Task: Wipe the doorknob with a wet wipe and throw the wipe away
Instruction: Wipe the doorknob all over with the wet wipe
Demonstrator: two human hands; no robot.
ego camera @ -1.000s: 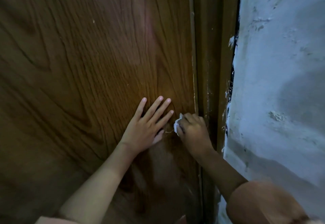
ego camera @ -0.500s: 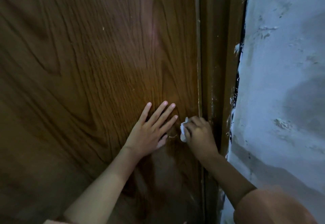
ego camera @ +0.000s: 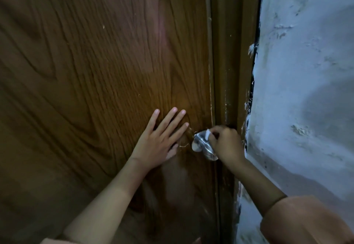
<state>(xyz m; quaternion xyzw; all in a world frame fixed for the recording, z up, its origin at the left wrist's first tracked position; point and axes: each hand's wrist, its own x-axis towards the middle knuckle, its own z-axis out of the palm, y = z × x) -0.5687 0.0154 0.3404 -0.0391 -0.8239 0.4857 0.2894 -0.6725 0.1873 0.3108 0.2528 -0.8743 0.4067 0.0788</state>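
Note:
A shiny metal doorknob (ego camera: 203, 146) sticks out near the right edge of a brown wood-grain door (ego camera: 95, 71). My right hand (ego camera: 227, 145) is closed on a small white wet wipe (ego camera: 207, 134) and presses it against the top right of the knob; only a sliver of the wipe shows between my fingers. My left hand (ego camera: 160, 140) lies flat on the door just left of the knob, fingers spread and pointing up.
The brown door frame (ego camera: 229, 61) runs vertically right of the knob. Beyond it stands a rough whitewashed wall (ego camera: 306, 90) with chipped paint along the frame's edge.
My right hand has shifted to the right and back off the knob's front, so the metal knob now shows. My left hand stays flat on the door.

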